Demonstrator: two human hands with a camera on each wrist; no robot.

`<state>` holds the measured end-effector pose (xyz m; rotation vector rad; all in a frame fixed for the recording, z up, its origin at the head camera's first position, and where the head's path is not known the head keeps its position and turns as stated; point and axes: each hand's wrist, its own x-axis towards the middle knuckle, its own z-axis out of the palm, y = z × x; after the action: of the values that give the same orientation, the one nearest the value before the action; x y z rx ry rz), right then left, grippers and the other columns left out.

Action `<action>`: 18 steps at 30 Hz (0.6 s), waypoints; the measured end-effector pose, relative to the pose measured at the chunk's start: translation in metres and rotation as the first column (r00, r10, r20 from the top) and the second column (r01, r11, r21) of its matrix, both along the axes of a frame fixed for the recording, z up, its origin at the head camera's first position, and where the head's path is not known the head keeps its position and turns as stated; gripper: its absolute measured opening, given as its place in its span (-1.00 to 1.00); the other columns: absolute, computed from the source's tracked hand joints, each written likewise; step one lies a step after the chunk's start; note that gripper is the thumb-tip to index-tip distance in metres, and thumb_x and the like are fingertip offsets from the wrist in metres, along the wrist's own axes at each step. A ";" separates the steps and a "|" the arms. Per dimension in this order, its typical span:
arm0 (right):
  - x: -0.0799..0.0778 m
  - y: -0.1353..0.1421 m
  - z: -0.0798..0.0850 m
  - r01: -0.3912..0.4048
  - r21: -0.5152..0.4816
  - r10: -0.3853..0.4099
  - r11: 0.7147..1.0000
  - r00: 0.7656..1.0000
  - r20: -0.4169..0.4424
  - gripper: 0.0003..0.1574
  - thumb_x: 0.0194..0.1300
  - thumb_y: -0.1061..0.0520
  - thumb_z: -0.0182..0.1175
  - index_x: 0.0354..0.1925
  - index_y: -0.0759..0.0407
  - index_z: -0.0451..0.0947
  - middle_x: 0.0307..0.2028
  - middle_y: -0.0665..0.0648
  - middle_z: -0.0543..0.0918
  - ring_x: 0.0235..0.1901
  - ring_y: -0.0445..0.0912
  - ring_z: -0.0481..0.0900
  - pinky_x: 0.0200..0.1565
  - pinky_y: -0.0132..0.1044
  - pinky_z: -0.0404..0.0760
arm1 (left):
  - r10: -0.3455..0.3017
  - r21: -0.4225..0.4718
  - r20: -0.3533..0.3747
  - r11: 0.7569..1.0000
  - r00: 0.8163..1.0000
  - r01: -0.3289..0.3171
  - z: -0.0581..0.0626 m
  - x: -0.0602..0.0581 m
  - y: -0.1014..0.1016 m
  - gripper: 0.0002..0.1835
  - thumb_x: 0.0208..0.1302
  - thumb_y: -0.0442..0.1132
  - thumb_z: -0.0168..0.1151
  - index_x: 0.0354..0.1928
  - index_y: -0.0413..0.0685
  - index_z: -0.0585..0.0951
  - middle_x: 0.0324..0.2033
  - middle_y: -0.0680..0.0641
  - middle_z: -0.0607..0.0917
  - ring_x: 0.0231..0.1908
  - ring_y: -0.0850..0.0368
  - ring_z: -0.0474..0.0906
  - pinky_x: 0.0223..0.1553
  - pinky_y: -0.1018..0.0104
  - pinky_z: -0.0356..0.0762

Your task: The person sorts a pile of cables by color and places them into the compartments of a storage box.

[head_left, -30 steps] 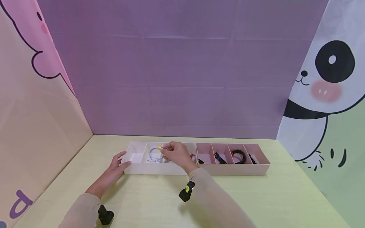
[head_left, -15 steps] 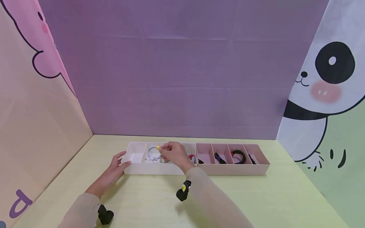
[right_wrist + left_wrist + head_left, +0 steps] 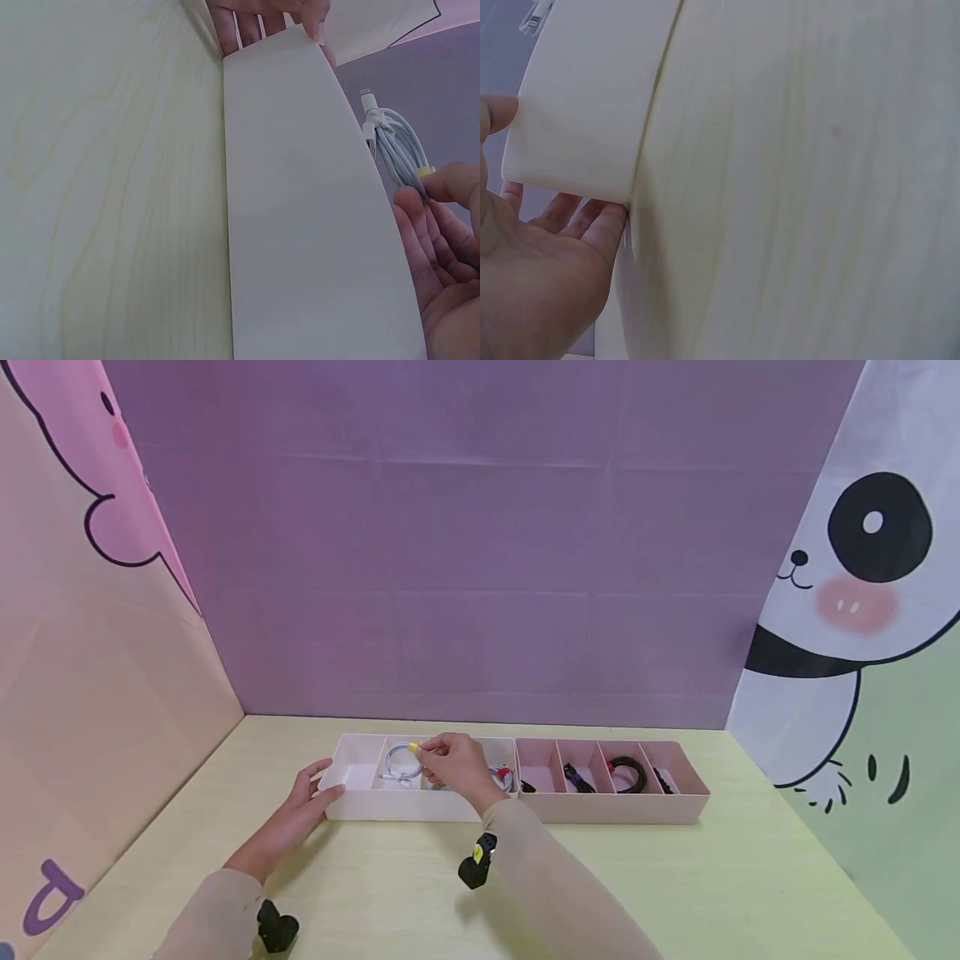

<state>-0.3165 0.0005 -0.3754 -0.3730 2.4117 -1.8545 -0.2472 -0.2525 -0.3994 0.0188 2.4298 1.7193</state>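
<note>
In the head view my right hand (image 3: 456, 768) is over the white divided box (image 3: 397, 806), pinching a coiled white charging cable (image 3: 405, 146) between thumb and fingertips. A yellow tie (image 3: 426, 172) wraps the coil right beside the thumb; the cable's plug (image 3: 368, 100) points away from the hand. The coil sits above the box's rim, over its second compartment from the left. My left hand (image 3: 298, 806) grips the box's left end, thumb at the top rim and fingers against the end wall, as the left wrist view also shows.
A pink divided box (image 3: 622, 808) stands end to end with the white one. Inside it lie a coiled black cable (image 3: 637, 774), a dark bundled cable (image 3: 579, 778) and other dark pieces. Another cable with a red tie (image 3: 504, 772) lies in the white box. A purple wall (image 3: 480, 568) rises behind.
My right hand has shifted slightly left, carrying the white cable with it. The cable with the red tie shows more fully. My left hand keeps its place on the box.
</note>
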 end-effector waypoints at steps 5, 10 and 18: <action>0.000 0.000 0.002 -0.002 0.007 0.002 1.000 1.000 -0.006 -0.84 0.34 0.16 0.34 -0.19 0.27 0.68 -0.43 0.07 0.67 -0.49 -0.16 0.64 -0.36 -0.34 0.70 | -0.003 -0.021 0.009 1.000 1.000 0.003 -0.001 -0.001 -0.001 -0.11 0.55 0.10 0.01 0.56 0.02 -0.32 0.48 -0.43 -0.14 0.46 -0.36 -0.06 0.40 -0.25 -0.03; 0.001 0.000 0.004 -0.012 0.024 0.012 1.000 1.000 -0.007 -0.82 0.35 0.15 0.34 -0.17 0.26 0.68 -0.42 0.06 0.67 -0.49 -0.16 0.64 -0.35 -0.35 0.70 | -0.004 -0.018 0.004 1.000 1.000 0.004 0.000 0.000 0.000 -0.12 0.55 0.08 0.01 0.56 0.00 -0.32 0.47 -0.43 -0.12 0.45 -0.35 -0.03 0.40 -0.24 -0.03; 0.001 0.004 0.006 -0.022 0.075 0.024 0.997 0.999 -0.025 -0.77 0.36 0.09 0.33 -0.14 0.24 0.68 -0.43 0.05 0.67 -0.40 -0.02 0.72 -0.28 -0.21 0.73 | -0.010 -0.015 0.000 1.000 1.000 0.010 0.000 0.001 0.000 -0.13 0.56 0.08 -0.01 0.55 0.00 -0.32 0.47 -0.43 -0.11 0.44 -0.35 -0.03 0.41 -0.24 -0.04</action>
<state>-0.3151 0.0040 -0.3696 -0.4192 2.4740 -1.7550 -0.2465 -0.2528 -0.3996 0.0289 2.4384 1.6978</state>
